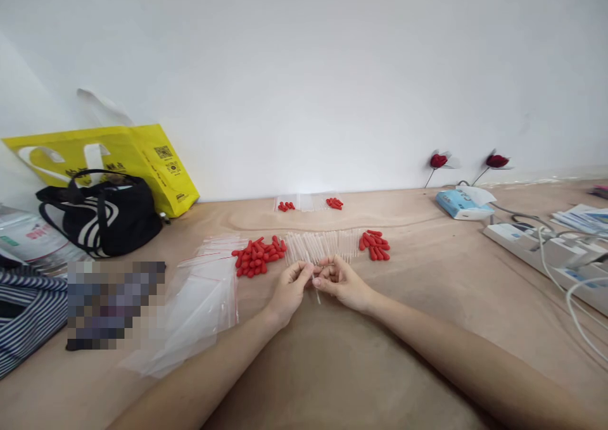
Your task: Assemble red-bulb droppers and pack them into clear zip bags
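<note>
My left hand (291, 289) and my right hand (342, 284) meet at the middle of the table, fingertips pinched together around a thin whitish stick (318, 295) whose lower end points down toward me. Just beyond them lies a row of clear, thin sticks (313, 245). A pile of red pieces (256, 256) sits left of the row, and a smaller red group (375, 246) is at its right end. Flat clear plastic bags (199, 290) are spread beside my left forearm. Whatever else is between the fingertips is too small to make out.
Clear bags with red pieces (306, 203) lie near the wall. A black bag (109, 218) and yellow bag (161, 164) stand at left. On the right are a tissue pack (463, 204), a power strip (522, 243) with cables, and two red flowers by the wall.
</note>
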Action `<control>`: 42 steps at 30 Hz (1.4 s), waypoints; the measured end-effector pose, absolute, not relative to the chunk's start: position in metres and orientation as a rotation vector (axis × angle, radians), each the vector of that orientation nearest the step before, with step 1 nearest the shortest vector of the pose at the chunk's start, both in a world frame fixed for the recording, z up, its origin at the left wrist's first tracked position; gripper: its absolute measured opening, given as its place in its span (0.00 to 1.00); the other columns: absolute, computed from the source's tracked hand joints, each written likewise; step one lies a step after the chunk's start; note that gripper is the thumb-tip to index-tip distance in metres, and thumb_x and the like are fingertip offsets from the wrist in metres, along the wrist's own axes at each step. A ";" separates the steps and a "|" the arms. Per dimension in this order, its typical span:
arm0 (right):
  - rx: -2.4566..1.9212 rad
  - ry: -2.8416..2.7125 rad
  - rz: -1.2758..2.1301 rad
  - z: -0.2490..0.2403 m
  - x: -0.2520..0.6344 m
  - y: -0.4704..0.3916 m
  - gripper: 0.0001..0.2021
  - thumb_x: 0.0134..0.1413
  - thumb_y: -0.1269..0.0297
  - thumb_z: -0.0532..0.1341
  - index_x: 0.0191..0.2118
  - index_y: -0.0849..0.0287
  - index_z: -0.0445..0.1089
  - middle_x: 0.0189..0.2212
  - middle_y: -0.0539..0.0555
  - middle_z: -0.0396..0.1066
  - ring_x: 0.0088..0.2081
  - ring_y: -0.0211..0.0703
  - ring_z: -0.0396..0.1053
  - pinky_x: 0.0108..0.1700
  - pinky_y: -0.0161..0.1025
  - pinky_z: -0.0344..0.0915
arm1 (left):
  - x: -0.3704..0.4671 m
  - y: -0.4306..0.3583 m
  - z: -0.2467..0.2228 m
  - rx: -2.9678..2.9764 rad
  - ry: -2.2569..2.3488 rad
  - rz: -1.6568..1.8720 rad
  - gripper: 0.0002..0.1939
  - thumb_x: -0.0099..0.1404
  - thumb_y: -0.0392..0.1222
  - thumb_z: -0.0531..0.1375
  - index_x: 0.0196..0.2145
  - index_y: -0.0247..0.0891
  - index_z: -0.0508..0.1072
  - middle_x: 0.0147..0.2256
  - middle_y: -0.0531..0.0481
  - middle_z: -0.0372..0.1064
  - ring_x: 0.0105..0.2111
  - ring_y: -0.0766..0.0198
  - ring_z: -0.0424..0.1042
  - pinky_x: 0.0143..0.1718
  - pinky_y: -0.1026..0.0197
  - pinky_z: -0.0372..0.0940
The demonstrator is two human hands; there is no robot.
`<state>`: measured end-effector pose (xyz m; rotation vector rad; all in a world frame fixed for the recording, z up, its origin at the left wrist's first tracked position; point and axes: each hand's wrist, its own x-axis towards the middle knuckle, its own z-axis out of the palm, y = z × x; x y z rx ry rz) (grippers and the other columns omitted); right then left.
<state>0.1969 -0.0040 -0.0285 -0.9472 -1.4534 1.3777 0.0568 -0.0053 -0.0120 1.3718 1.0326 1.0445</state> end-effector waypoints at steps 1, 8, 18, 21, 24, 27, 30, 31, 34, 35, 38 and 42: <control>-0.997 -1.546 1.258 -0.026 0.203 -0.004 0.16 0.41 0.54 0.61 0.34 0.57 0.57 0.20 0.45 0.61 0.21 0.33 0.58 0.25 0.33 0.56 | 0.054 -0.004 -0.012 1.334 1.029 1.064 0.15 0.57 0.52 0.54 0.28 0.35 0.64 0.31 0.49 0.70 0.31 0.64 0.70 0.33 0.61 0.66; -1.431 -1.814 0.041 -0.023 0.285 0.021 0.06 0.48 0.63 0.55 0.27 0.59 0.66 0.28 0.55 0.66 0.34 0.42 0.63 0.39 0.40 0.59 | 0.023 0.002 -0.011 1.720 1.131 1.103 0.10 0.61 0.46 0.52 0.36 0.36 0.61 0.31 0.50 0.68 0.26 0.69 0.68 0.31 0.63 0.65; -1.568 -1.858 0.037 -0.045 0.308 0.027 0.10 0.46 0.57 0.56 0.28 0.58 0.67 0.29 0.54 0.65 0.33 0.42 0.64 0.40 0.41 0.60 | 0.020 -0.005 -0.015 2.291 1.168 0.897 0.09 0.63 0.41 0.50 0.36 0.38 0.67 0.30 0.51 0.69 0.29 0.66 0.68 0.31 0.64 0.63; -1.568 -1.849 0.016 -0.045 0.309 0.025 0.11 0.45 0.55 0.57 0.29 0.58 0.68 0.30 0.54 0.65 0.34 0.42 0.64 0.40 0.40 0.61 | 0.020 -0.008 -0.011 2.328 1.193 0.867 0.09 0.62 0.40 0.50 0.36 0.38 0.68 0.30 0.51 0.69 0.28 0.66 0.68 0.28 0.65 0.63; -1.565 -1.836 0.009 -0.045 0.312 0.022 0.12 0.45 0.54 0.57 0.29 0.58 0.67 0.29 0.54 0.64 0.32 0.41 0.64 0.37 0.38 0.61 | 0.021 -0.009 -0.009 2.327 1.193 0.849 0.08 0.62 0.40 0.51 0.35 0.38 0.68 0.28 0.52 0.69 0.26 0.67 0.68 0.27 0.66 0.62; -1.555 -1.844 0.000 -0.045 0.312 0.021 0.12 0.47 0.55 0.55 0.26 0.58 0.66 0.27 0.53 0.64 0.29 0.40 0.64 0.34 0.37 0.61 | 0.021 -0.009 -0.009 2.326 1.196 0.831 0.08 0.61 0.40 0.51 0.35 0.38 0.68 0.28 0.51 0.69 0.26 0.67 0.68 0.26 0.66 0.62; -1.580 -1.896 -0.053 -0.045 0.309 0.019 0.12 0.49 0.56 0.54 0.24 0.58 0.66 0.27 0.54 0.65 0.31 0.42 0.64 0.37 0.39 0.60 | 0.021 -0.008 -0.010 2.332 1.198 0.821 0.08 0.61 0.39 0.51 0.36 0.37 0.68 0.29 0.51 0.69 0.27 0.67 0.68 0.27 0.66 0.62; -1.611 -1.915 -0.087 -0.044 0.308 0.019 0.12 0.50 0.57 0.53 0.24 0.58 0.66 0.28 0.55 0.66 0.33 0.43 0.64 0.38 0.40 0.59 | 0.020 -0.008 -0.011 2.336 1.197 0.820 0.08 0.61 0.39 0.51 0.36 0.38 0.68 0.29 0.51 0.69 0.27 0.67 0.68 0.27 0.66 0.62; -1.709 -1.933 -0.188 -0.043 0.306 0.018 0.12 0.51 0.57 0.53 0.25 0.57 0.68 0.29 0.55 0.68 0.37 0.46 0.64 0.42 0.43 0.56 | 0.020 -0.007 -0.011 2.348 1.197 0.828 0.08 0.61 0.39 0.51 0.36 0.38 0.68 0.31 0.51 0.69 0.29 0.66 0.68 0.28 0.66 0.62; -1.721 -1.926 -0.206 -0.041 0.306 0.017 0.13 0.51 0.58 0.52 0.26 0.57 0.69 0.29 0.55 0.68 0.37 0.46 0.64 0.42 0.43 0.56 | 0.020 -0.007 -0.011 2.350 1.198 0.829 0.08 0.61 0.39 0.51 0.36 0.38 0.68 0.31 0.51 0.70 0.29 0.66 0.68 0.29 0.65 0.62; -1.644 -1.860 -0.193 -0.036 0.304 0.015 0.12 0.53 0.60 0.51 0.29 0.58 0.69 0.30 0.56 0.68 0.36 0.44 0.65 0.42 0.43 0.57 | 0.020 -0.007 -0.010 2.352 1.197 0.831 0.08 0.62 0.39 0.51 0.36 0.38 0.68 0.31 0.51 0.70 0.30 0.66 0.69 0.30 0.65 0.62; -1.327 -1.725 0.015 -0.028 0.294 0.012 0.09 0.52 0.62 0.52 0.31 0.58 0.68 0.32 0.56 0.68 0.37 0.42 0.66 0.42 0.40 0.60 | 0.020 -0.006 -0.010 2.350 1.183 0.846 0.08 0.62 0.39 0.51 0.36 0.37 0.68 0.30 0.51 0.69 0.29 0.66 0.68 0.29 0.66 0.62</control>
